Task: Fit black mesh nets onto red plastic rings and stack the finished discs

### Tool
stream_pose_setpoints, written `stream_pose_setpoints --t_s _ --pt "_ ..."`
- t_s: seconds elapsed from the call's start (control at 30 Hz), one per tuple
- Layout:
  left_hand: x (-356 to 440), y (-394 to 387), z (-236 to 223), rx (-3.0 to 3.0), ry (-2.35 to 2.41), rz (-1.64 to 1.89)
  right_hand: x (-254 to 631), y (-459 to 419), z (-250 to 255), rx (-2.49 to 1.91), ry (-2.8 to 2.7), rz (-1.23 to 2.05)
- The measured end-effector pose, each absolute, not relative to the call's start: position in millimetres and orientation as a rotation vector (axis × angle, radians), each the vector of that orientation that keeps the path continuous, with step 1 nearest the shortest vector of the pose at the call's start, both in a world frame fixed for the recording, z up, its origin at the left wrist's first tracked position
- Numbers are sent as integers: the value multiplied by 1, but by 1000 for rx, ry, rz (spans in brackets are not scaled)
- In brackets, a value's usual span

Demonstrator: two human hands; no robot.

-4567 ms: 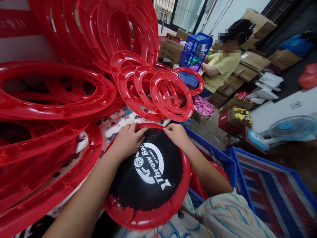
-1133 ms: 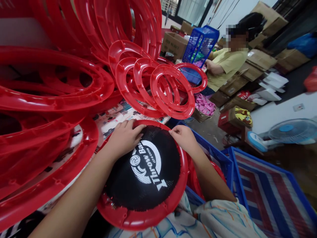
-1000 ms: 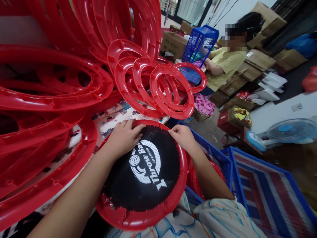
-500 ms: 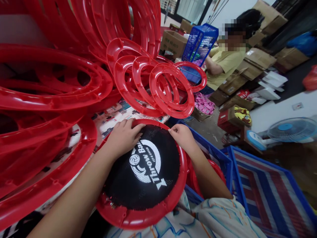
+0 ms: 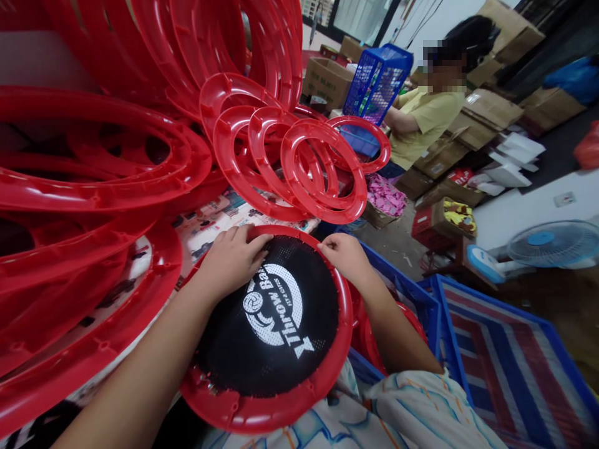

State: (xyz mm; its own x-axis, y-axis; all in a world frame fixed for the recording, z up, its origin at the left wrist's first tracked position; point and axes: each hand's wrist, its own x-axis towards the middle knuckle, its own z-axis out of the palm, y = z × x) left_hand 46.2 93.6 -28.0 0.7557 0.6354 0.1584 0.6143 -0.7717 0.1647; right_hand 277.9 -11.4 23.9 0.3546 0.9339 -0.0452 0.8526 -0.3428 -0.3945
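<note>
A red plastic ring [image 5: 262, 415] lies tilted in my lap with a black mesh disc [image 5: 234, 355] printed "Throw Ball" in white stretched across it. My left hand [image 5: 231, 259] rests on the far left edge of the mesh, fingers curled and pressing it against the ring's rim. At the far right edge, my right hand [image 5: 345, 255] pinches the mesh with closed fingertips. The two hands sit a little apart along the top of the ring.
Stacks of empty red rings [image 5: 290, 156] crowd the table at left and ahead. A blue crate [image 5: 412, 299] stands beside my right arm; another blue crate [image 5: 538, 324], lined with striped sheeting, is further right. A seated person [image 5: 423, 115] works among cardboard boxes; a fan [image 5: 547, 243] stands at right.
Hardly anything differs: both hands stay on the mesh's far edge. Since 4.6 s ago the ring has shifted slightly left and my fingers have crept along the rim.
</note>
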Motion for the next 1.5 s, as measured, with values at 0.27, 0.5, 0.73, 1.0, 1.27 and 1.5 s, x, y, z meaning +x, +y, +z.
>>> stream_pose_setpoints --t_s 0.27,0.5,0.73,1.0,1.27,1.5 --pt "47 95 -29 2843 1011 324 277 -46 27 -2221 -1456 544" --pt "45 96 -33 2846 997 334 267 -50 29 -2281 -1347 614" --pt "43 97 -32 2854 965 345 273 -48 19 -2279 -1225 520" --pt "42 97 -33 2827 955 369 271 -48 16 -2328 -1262 504" --pt "43 95 -30 2841 949 353 277 -56 18 -2260 -1259 585" --pt "42 97 -32 2853 951 338 275 -83 26 -2162 -1188 673"
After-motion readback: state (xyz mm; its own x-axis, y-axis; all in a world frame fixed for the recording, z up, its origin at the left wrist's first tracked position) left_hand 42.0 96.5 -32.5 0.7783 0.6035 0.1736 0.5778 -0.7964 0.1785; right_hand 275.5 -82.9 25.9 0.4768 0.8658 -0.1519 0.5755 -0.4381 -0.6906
